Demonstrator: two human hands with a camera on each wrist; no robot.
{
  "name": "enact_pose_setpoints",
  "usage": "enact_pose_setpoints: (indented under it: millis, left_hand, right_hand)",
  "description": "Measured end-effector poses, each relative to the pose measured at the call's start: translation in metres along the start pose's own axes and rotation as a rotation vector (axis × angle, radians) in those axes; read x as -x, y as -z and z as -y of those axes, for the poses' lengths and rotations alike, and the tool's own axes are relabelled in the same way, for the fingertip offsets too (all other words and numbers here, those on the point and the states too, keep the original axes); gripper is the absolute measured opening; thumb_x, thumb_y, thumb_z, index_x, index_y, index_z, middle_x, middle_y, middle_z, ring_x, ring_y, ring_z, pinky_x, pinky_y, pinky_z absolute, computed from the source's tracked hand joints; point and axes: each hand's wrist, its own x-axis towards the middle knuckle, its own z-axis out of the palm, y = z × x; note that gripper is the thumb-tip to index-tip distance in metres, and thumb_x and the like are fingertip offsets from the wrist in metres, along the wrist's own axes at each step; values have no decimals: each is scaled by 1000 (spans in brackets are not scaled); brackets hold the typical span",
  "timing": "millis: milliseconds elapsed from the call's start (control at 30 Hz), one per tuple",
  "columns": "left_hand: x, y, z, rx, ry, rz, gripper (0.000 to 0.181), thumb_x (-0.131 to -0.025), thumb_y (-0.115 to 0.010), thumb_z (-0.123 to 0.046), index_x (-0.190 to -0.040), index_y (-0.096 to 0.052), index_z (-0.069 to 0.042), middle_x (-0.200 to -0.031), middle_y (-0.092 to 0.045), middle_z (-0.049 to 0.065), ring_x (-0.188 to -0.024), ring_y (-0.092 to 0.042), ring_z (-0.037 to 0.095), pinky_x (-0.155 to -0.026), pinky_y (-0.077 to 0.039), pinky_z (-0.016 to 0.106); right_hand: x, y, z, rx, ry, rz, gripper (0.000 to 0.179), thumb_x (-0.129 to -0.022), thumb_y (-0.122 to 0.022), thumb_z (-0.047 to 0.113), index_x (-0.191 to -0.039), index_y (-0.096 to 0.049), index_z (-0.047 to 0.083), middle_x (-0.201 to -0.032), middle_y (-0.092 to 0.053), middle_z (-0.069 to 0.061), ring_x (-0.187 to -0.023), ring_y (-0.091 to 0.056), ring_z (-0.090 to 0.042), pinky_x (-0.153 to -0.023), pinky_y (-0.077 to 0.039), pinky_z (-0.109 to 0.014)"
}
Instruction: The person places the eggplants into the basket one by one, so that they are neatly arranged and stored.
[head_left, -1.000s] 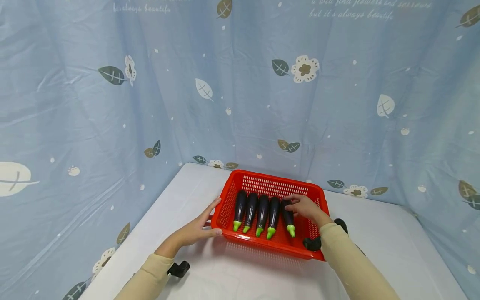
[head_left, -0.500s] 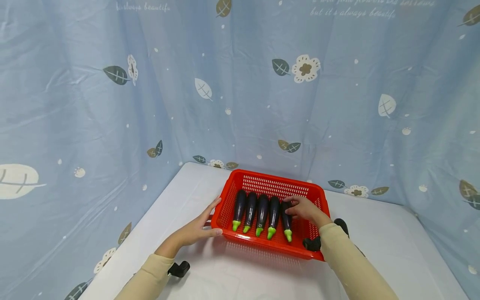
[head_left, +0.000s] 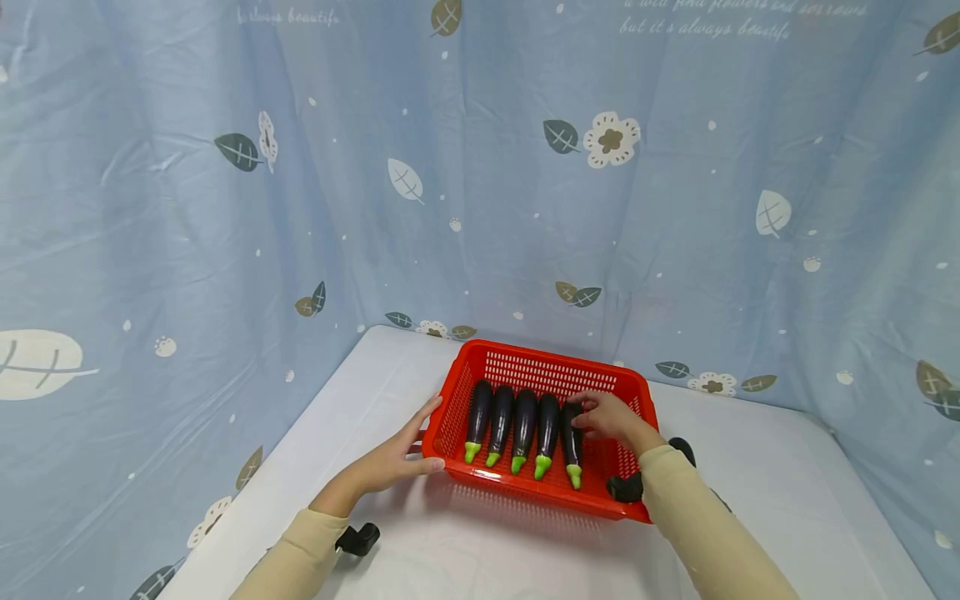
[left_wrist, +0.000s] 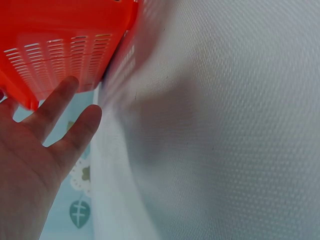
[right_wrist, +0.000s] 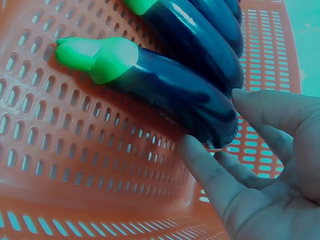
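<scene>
Several dark purple eggplants with green stems lie side by side in a red perforated basket. At the right end of the row, my right hand reaches over the last eggplant. In the right wrist view, spread thumb and fingers of the right hand straddle that eggplant's blunt end, tips right at its sides. My left hand rests at the basket's near left corner, thumb at the front rim. Its other fingers stretch along the left side, seen beside the wall in the left wrist view.
A white-covered table bears the basket. Behind and to the left hangs a blue curtain with leaf and flower prints. Black camera mounts are worn at both wrists. Inside the basket, bare floor lies right of the eggplants.
The rightmost eggplant has turned and slid slightly left and toward me, now lining up with the others. My right hand shifted only a little; the left hand and basket stay put.
</scene>
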Motion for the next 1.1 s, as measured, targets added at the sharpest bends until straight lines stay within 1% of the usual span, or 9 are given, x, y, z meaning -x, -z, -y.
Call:
enact_pose_setpoints:
  millis: [167, 267, 400, 533, 633, 767, 867, 967, 1100]
  left_hand:
    - [-1, 0, 3, -4, -3, -1, 100, -93, -73, -34, -165, -4, -27, -170, -8, 10, -137, -46, 38, -109, -42, 54]
    - [-1, 0, 4, -6, -6, 0, 100, -93, -73, -33, -165, -4, -27, -170, -7, 10, -137, -46, 37, -109, -42, 53]
    - [0, 0, 4, -8, -6, 1, 100, -93, -73, -33, -165, -4, -27, -170, -7, 10, -137, -46, 37, -109, -43, 52]
    - [0, 0, 4, -9, -8, 1, 100, -93, -73, -33, -165, -4, -27, -170, -7, 10, -137, -46, 38, -109, -43, 52]
    - [0, -1, 4, -10, -13, 3, 100, -93, -73, -32, -165, -3, -26, -170, -6, 10, -137, -46, 38, -109, -43, 51]
    - [1, -2, 6, -13, -15, -2, 100, -93, -73, -32, -165, -4, -26, -170, -6, 10, -137, -46, 38, -109, -43, 51]
    - [1, -2, 6, -19, -14, -6, 101, -93, -74, -33, -165, -4, -26, -170, -6, 10, -137, -46, 38, -109, -43, 52]
    - [2, -2, 6, -23, -16, -6, 101, -93, -74, -33, -165, -4, -26, -170, -6, 10, -137, -46, 39, -109, -42, 53]
    - [3, -4, 4, -18, -21, -4, 101, -93, -74, -33, -165, -4, -25, -170, -6, 10, -137, -46, 40, -109, -42, 53]
  right_hand:
    - [3, 3, 4, 53, 18, -16, 45, -93, -69, 3, -137, -61, 3, -129, -55, -26, -103, -61, -33, -90, -58, -46]
    - [5, 5, 5, 81, 22, -29, 45, -94, -68, 4, -138, -61, 5, -131, -55, -25, -102, -62, -32, -90, -58, -44]
    - [5, 9, 6, 93, 51, -34, 42, -95, -66, 4, -137, -61, 3, -132, -55, -27, -103, -64, -34, -89, -58, -44]
    - [7, 14, 6, 79, 65, -38, 41, -96, -64, 5, -137, -60, 2, -130, -57, -27, -106, -64, -36, -90, -58, -47]
    - [10, 17, 8, 73, 60, -46, 41, -97, -64, 6, -137, -61, 3, -129, -59, -25, -108, -63, -36, -92, -57, -48]
    - [14, 21, 8, 85, 70, -47, 40, -97, -63, 7, -136, -61, 3, -128, -60, -24, -111, -61, -36, -93, -56, -50]
    - [16, 23, 7, 85, 91, -36, 40, -97, -61, 6, -137, -60, 2, -131, -59, -26, -112, -61, -37, -95, -55, -50]
    - [18, 26, 6, 58, 110, -34, 41, -97, -61, 6, -137, -59, 1, -134, -58, -28, -112, -63, -37, -94, -55, -50]
    - [21, 31, 4, 18, 146, -8, 42, -98, -58, 7, -140, -56, -2, -137, -55, -31, -114, -63, -40, -92, -56, -48]
